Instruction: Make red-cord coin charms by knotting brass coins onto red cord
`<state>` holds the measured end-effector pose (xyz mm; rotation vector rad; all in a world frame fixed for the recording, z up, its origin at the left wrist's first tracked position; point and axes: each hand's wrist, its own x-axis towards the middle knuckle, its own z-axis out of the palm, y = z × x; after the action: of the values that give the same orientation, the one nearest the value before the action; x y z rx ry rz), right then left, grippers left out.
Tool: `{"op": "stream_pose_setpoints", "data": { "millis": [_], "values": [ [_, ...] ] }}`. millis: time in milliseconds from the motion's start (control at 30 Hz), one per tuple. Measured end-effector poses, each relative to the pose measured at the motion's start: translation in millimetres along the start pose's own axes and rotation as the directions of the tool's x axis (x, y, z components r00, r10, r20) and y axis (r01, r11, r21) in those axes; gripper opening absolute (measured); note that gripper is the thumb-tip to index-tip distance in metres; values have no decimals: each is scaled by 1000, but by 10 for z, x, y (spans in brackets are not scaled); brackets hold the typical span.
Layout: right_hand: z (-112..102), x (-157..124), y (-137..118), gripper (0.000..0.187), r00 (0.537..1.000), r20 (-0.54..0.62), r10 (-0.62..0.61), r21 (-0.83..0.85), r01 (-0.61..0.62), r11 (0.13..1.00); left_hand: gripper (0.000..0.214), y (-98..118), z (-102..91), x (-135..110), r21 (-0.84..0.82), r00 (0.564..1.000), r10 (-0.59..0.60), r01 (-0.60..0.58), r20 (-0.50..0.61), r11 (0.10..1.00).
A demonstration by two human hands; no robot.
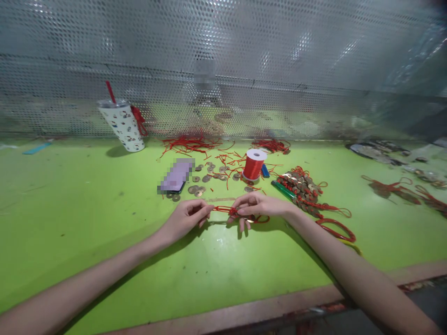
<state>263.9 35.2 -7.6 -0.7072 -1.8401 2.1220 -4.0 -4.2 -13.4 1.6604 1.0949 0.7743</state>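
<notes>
Beside seemingly finished coin strings point(299, 187) and unstrung coins point(206, 178), fingers point(205, 211) of left hand point(188, 215) and right hand point(257, 204) pinched an unfinished-looking cord point(223, 209).

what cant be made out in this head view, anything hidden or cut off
In the head view:
- Red cord: partly hidden by the right hand.
- Yellow curved piece: part hidden behind the right forearm.
- Phone: screen pixelated.
- Loose coins: markings too small.
- Red bundle: cut off by the right edge.
</notes>
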Motion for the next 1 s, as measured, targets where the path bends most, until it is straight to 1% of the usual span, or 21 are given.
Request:
{"op": "stream_pose_setpoints", "data": {
  "millis": [100, 267, 367, 467, 567, 700, 867, 1000],
  "values": [
    [12, 14, 23, 27, 1000, -7, -7, 4, 7, 1000, 49, -23, -8, 5, 6, 999, 2, -2, -40, 1000],
    [-32, 12, 70, 42, 998, -50, -26, 48, 29, 998, 49, -36, -17, 13, -13, 996, -28, 27, -85, 1000],
    [-34, 2, 62, 40, 998, -65, -22, 40, 25, 999, 50, -20, -17, 17, -28, 992, -27, 24, -119, 999],
    [-16, -7, 49, 42, 998, -67, -1, 14, 2, 1000, 51, -15, -17, 20, -31, 992, -16, 13, -126, 999],
    [2, -9, 52, 48, 997, -78, -9, 28, 11, 1000, 46, -31, -22, 26, -48, 991, -5, -1, -132, 999],
    [10, 2, 71, 43, 993, -115, -25, 73, 34, 997, 39, -58, -29, 34, -73, 992, -15, 6, -122, 997],
    [-23, 30, 111, 33, 991, -129, -22, 93, 34, 995, 39, -55, -32, 24, -78, 994, -16, 7, -112, 997],
    [-57, 28, 109, 34, 994, -107, -29, 114, 41, 993, 40, -45, -32, 6, -50, 988, 8, -16, -155, 999]
  ]
}}
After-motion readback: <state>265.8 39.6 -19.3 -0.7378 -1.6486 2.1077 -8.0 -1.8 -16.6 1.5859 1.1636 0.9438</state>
